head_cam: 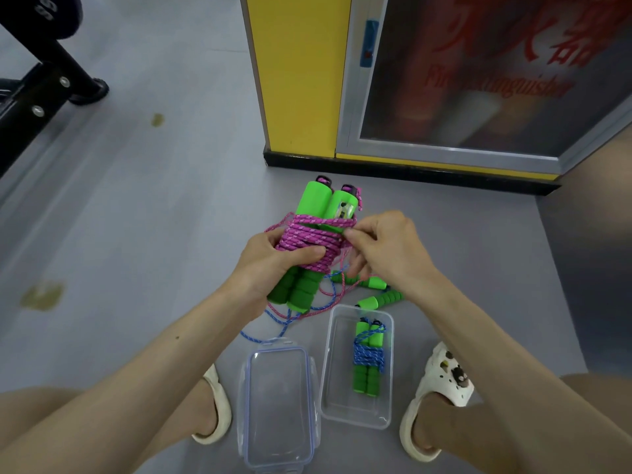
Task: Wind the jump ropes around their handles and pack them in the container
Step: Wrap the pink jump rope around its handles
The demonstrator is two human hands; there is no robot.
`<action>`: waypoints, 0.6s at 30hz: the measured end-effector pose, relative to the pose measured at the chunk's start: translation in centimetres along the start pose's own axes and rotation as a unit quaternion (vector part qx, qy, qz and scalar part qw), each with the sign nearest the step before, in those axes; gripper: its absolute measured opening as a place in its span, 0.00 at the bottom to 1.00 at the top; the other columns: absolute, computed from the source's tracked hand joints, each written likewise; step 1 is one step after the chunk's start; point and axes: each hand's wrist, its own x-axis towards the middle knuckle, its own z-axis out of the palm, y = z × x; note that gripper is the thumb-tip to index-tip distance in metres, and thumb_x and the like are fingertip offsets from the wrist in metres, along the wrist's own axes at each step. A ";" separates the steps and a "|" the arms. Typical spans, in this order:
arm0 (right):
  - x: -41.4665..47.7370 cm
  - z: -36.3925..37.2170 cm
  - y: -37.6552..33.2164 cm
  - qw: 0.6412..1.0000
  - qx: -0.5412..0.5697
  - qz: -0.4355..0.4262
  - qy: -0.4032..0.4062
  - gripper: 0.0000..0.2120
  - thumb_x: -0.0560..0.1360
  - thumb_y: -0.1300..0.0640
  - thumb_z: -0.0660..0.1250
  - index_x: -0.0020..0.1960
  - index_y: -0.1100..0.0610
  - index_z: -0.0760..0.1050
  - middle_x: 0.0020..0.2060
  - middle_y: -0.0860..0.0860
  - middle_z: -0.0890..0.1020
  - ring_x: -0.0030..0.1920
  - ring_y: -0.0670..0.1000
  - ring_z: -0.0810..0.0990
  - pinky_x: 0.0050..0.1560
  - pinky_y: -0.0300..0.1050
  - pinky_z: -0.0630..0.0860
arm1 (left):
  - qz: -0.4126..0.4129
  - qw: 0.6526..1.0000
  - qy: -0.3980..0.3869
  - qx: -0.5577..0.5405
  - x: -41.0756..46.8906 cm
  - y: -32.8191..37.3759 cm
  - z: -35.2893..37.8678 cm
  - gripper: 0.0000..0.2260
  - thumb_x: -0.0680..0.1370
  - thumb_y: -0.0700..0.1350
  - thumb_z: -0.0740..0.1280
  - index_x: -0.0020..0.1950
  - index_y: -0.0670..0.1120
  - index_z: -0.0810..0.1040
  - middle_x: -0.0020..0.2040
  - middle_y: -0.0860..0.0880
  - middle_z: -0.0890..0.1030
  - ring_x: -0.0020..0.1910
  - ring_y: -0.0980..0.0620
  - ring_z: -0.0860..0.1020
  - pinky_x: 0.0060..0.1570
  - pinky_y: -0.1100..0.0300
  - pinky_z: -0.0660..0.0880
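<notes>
You look near the end of winding: your left hand (pixel 273 268) grips the two green foam handles (pixel 313 200) held beyond the clear plastic container (pixel 355 417) while your right hand (pixel 386 248) pinches the pink braided rope (pixel 307 241), whose loose tail needs tucking next.

wound rope (pixel 368 358) in container (pixel 355 413), lid (pixel 279 408) left of it

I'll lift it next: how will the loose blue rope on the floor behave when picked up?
The blue rope lies in slack loops, so probably floppy and trailing. Its green handles look round, so may roll.
</notes>
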 end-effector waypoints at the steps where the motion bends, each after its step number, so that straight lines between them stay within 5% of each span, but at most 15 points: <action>1: -0.1 0.2 -0.1 1.000 -0.024 -0.013 0.001 0.13 0.79 0.61 0.62 0.37 0.63 0.76 0.27 0.60 0.80 0.21 0.46 0.78 0.27 0.42 0.78 | -0.001 1.000 0.005 -0.006 0.1 0.0 0.1 0.14 0.66 0.38 0.75 0.51 0.40 0.81 0.42 0.43 0.85 0.37 0.47 0.83 0.40 0.55 0.82; 7: -0.4 1.3 0.5 0.969 -0.219 -0.115 0.019 0.12 0.79 0.56 0.62 0.42 0.62 0.77 0.36 0.59 0.80 0.36 0.59 0.81 0.41 0.54 0.77 | 0.018 1.000 0.008 0.016 0.3 0.1 0.3 0.09 0.68 0.37 0.76 0.46 0.44 0.81 0.40 0.47 0.85 0.38 0.50 0.83 0.40 0.58 0.81; 12: -0.4 1.7 0.3 0.973 -0.211 -0.087 0.023 0.11 0.77 0.58 0.63 0.43 0.64 0.78 0.38 0.61 0.81 0.37 0.61 0.81 0.41 0.56 0.78 | 0.065 0.995 0.003 0.070 -0.4 -0.2 0.7 0.14 0.69 0.41 0.77 0.48 0.52 0.75 0.40 0.55 0.83 0.36 0.62 0.81 0.35 0.69 0.76; 18: -0.7 2.2 -0.3 0.993 -0.097 -0.054 -0.046 0.05 0.77 0.64 0.64 0.45 0.63 0.79 0.38 0.57 0.79 0.33 0.53 0.84 0.34 0.42 0.80 | 0.019 0.996 0.086 0.023 -0.3 -0.2 0.9 0.13 0.69 0.46 0.77 0.50 0.46 0.79 0.41 0.49 0.84 0.36 0.54 0.83 0.34 0.61 0.79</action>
